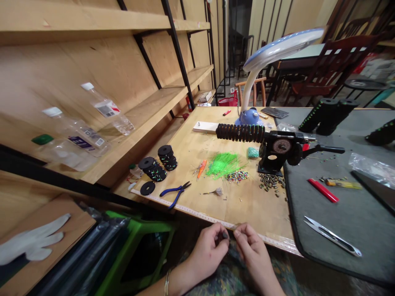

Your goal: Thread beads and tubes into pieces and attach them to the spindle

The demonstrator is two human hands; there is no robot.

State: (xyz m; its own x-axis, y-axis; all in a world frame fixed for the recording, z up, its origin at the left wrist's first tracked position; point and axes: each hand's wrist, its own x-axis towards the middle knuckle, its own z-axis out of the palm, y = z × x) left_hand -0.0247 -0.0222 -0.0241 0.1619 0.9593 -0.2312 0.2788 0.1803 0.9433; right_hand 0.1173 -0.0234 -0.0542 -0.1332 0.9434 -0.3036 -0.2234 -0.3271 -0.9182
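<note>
My left hand (pixel 210 248) and my right hand (pixel 251 246) meet just below the front edge of the wooden board (pixel 247 205), over my lap. Both are closed in a pinch. The left fingertips hold a small dark piece (pixel 225 235); the right fingertips pinch something too small to name. On the board beyond lie a bundle of green strands (pixel 224 164), a heap of coloured beads (pixel 237 176), several small dark metal pieces (pixel 271 181), an orange lure (pixel 201 167) and blue-handled pliers (pixel 175 191).
A black winding tool (pixel 277 148) with a ribbed spool stands at the board's right edge. Black spool stacks (pixel 157 163) sit left. A grey mat (pixel 348 205) carries thread snips (pixel 331 236) and a red lighter (pixel 322 190). A desk lamp (pixel 256 94), shelf bottles (pixel 92 123) and a white glove (pixel 33 240) are around.
</note>
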